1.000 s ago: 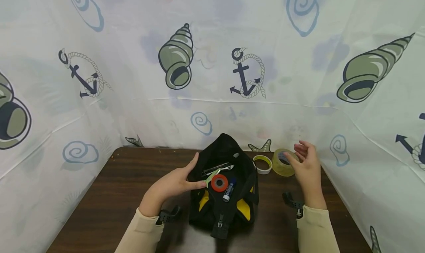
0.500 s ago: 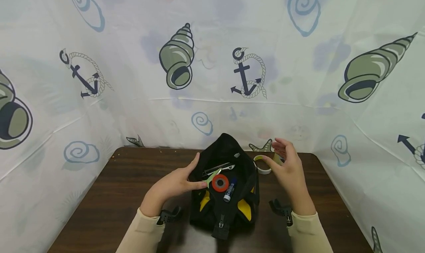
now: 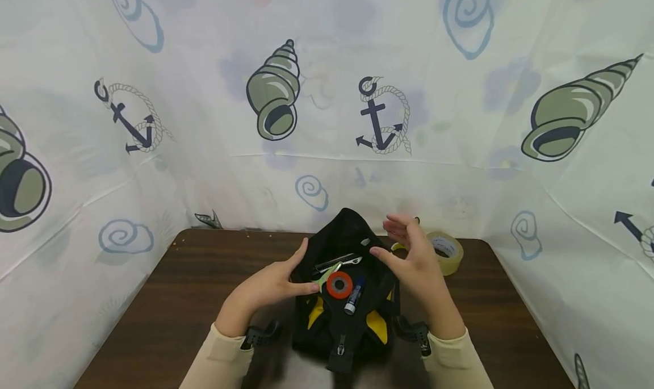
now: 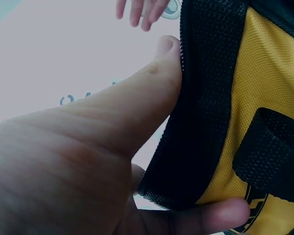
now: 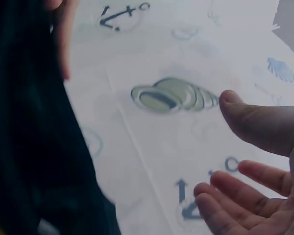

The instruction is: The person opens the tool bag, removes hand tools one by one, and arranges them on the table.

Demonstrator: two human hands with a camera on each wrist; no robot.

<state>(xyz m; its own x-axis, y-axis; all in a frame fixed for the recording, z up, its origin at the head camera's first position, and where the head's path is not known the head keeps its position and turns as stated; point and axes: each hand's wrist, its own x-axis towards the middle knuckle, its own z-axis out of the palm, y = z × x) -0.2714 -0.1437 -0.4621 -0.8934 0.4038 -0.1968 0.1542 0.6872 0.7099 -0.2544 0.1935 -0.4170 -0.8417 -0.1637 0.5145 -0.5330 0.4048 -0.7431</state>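
Black-and-yellow zip bag (image 3: 377, 324) on surface (image 3: 168, 315), mouth open. Left hand (image 3: 268, 289) spread wide, touching its rim (image 4: 203, 98); right hand (image 3: 416, 264) wide, empty, near it. Fabric looks soft, light, may sag; best held at 2 opposite rim sides.

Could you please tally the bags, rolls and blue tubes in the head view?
Black bag: 1
Rolls: 3 (red roll, clear yellowish roll, yellow-edged roll mostly hidden by the right hand)
Blue tube: 1
Total: 5
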